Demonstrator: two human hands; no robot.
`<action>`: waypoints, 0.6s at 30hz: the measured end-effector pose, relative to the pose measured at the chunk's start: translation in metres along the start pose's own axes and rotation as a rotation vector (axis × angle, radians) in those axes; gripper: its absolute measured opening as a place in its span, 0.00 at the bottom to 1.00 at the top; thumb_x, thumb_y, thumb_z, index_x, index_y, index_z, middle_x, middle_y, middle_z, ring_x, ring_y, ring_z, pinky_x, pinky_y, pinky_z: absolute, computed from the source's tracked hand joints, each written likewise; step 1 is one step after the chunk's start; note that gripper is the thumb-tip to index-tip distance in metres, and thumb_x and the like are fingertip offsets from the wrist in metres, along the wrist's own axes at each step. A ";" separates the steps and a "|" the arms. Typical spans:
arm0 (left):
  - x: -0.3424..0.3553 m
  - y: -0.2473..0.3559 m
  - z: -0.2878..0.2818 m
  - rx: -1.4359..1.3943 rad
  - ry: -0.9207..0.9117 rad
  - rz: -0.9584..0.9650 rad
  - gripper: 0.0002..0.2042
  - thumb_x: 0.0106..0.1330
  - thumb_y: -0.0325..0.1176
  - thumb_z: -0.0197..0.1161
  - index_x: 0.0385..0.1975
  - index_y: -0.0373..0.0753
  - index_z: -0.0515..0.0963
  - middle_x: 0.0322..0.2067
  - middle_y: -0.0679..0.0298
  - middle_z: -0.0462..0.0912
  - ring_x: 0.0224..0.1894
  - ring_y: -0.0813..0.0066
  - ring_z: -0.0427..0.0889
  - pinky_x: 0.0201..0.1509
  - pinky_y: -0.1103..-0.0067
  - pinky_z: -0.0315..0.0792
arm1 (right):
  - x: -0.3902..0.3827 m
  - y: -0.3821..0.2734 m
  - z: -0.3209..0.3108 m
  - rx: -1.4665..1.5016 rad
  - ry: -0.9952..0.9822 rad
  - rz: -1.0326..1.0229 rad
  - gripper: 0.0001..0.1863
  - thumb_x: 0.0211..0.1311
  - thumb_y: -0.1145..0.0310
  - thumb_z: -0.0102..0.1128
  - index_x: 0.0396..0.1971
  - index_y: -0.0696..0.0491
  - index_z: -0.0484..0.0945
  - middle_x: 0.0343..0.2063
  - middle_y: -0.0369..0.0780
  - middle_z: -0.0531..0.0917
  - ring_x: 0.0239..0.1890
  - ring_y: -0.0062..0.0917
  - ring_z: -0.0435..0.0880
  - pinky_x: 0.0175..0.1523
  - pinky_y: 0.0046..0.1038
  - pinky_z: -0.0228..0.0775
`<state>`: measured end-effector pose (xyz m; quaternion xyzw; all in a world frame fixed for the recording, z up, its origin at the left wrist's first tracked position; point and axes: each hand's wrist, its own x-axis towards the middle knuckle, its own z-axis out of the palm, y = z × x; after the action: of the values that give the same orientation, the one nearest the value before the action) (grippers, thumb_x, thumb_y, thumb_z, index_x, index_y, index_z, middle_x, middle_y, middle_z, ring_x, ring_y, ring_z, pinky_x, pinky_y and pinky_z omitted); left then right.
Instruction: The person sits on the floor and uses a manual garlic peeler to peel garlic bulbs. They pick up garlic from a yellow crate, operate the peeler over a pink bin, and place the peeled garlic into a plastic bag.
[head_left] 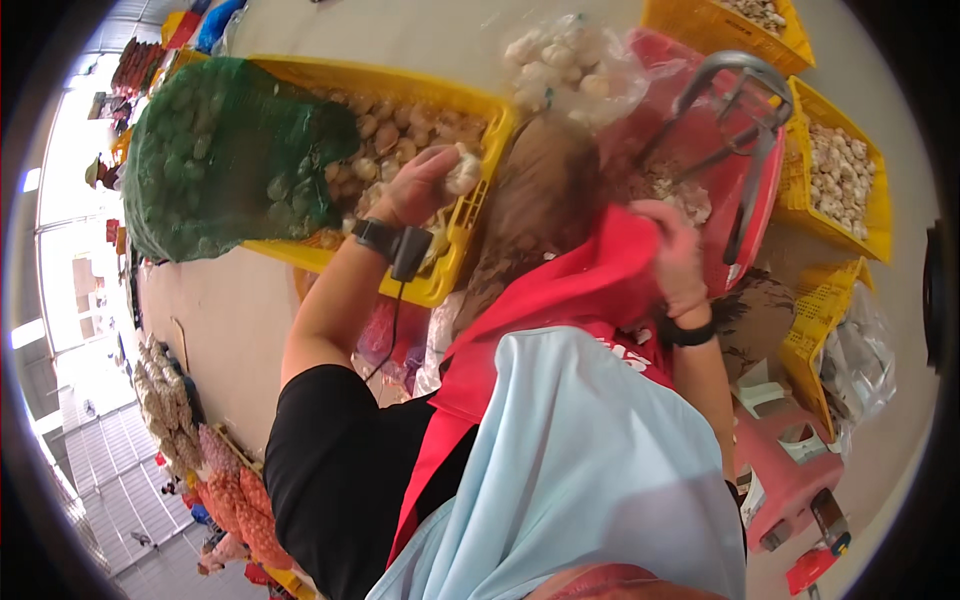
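Note:
My left hand [420, 185], with a dark wristband and a small device on a cord, is closed round a white garlic bulb [462, 171]. It is over a yellow crate [440, 92] of garlic bulbs [395, 125]. Across the crate's left part lies a green mesh sack [225, 160], also full of bulbs. In front of my body my right hand [675, 255] is closed on the raised edge of the red apron [590, 275]; motion smears its fingers a little. Beside it a red tub [755, 215] contains garlic scraps and a grey metal frame [735, 150].
A clear bag of garlic [570, 60] sits beyond my knees. At right stand yellow crates of small garlic pieces [838, 180] and another yellow crate with clear plastic [815, 345]. A pink plastic stool [790, 455] is near my right side. Filled sacks [235, 500] are piled at left.

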<state>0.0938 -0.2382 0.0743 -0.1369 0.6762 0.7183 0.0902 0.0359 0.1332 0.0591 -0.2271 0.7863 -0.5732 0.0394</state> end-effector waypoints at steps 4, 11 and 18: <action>0.026 0.013 0.054 0.332 -0.274 0.319 0.17 0.68 0.28 0.55 0.57 0.39 0.69 0.45 0.66 0.76 0.42 0.81 0.76 0.42 0.87 0.72 | 0.030 -0.041 0.030 0.107 -0.173 -0.163 0.25 0.54 0.75 0.65 0.55 0.53 0.73 0.54 0.43 0.74 0.50 0.32 0.79 0.53 0.30 0.73; 0.042 0.024 0.122 -0.309 -0.636 -0.111 0.18 0.67 0.35 0.60 0.55 0.40 0.71 0.46 0.65 0.79 0.40 0.79 0.78 0.37 0.85 0.74 | 0.043 -0.050 0.009 0.139 -0.140 -0.102 0.33 0.51 0.72 0.68 0.59 0.55 0.69 0.51 0.48 0.77 0.55 0.41 0.75 0.61 0.35 0.67; 0.035 0.046 0.179 -0.423 -0.489 -0.212 0.26 0.73 0.47 0.51 0.65 0.39 0.60 0.56 0.61 0.73 0.53 0.67 0.78 0.52 0.70 0.76 | 0.024 -0.036 -0.024 -0.155 -0.064 -0.020 0.28 0.53 0.67 0.68 0.55 0.55 0.72 0.47 0.48 0.79 0.49 0.41 0.79 0.53 0.33 0.72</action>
<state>0.0333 -0.0655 0.1155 -0.0460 0.4526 0.8408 0.2933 0.0183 0.1359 0.1048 -0.2558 0.8244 -0.5033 0.0410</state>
